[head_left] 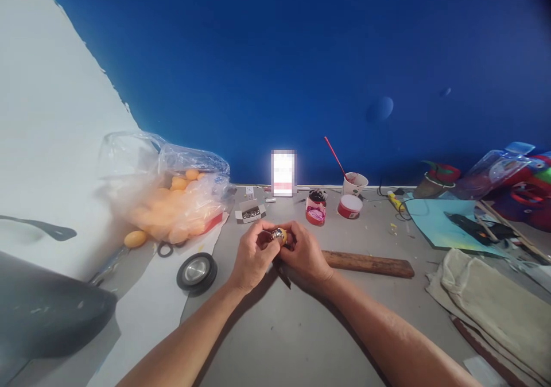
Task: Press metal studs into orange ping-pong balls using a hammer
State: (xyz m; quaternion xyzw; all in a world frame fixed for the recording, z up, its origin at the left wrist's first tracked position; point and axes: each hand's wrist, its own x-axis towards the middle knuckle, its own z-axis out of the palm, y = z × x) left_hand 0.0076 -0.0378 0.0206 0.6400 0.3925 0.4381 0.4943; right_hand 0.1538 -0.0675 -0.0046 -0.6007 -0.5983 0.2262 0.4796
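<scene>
My left hand (253,255) and my right hand (306,255) meet at the middle of the table. Between their fingertips is a small round piece (279,236), shiny silver with a yellowish side. Both hands are closed on it, though the fingers hide much of its shape. A thin dark pointed piece (284,278) shows just below the hands; whether it is held or lies on the table, I cannot tell. Beside my right wrist lies a brown wooden strip (370,264). Just beyond my left hand sits an open small box (246,219) of small metal pieces.
At left are a clear plastic bag (198,151) of orange balls, a loose orange ball (135,239) and a black-rimmed metal disc (196,272). Behind stand a lit screen (283,171), a stained jar (315,212), a red-and-white tub (350,208) and a paper cup (355,185). Folded cloth (486,301) lies right.
</scene>
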